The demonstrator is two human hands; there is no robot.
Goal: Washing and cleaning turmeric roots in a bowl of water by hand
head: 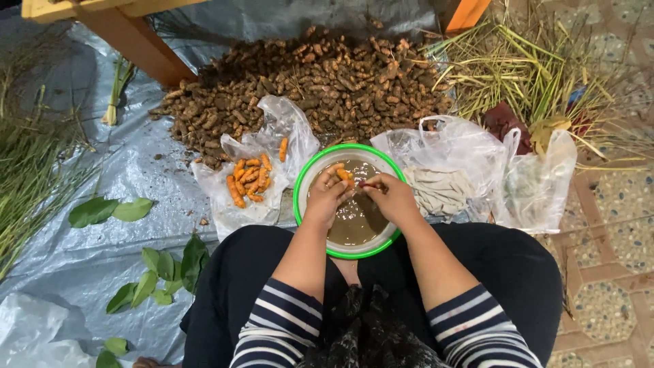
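A white bowl with a green rim (302, 178) sits between my knees, full of muddy brown water. Over it, my left hand (325, 197) grips an orange peeled root piece (343, 175) between thumb and fingers. My right hand (394, 198) is closed on a small tool with a reddish tip (368, 185), which touches the root. To the left of the bowl, a clear plastic bag (225, 204) lies open with several peeled orange roots (249, 180) on it.
A big heap of unpeeled brown roots (320, 82) lies on the grey tarpaulin (136, 170) behind the bowl. Clear bags (477, 177) sit at the right, dry grass stalks (538, 68) behind them. Green leaves (109, 210) lie at left; wooden beams (136, 41) cross the top.
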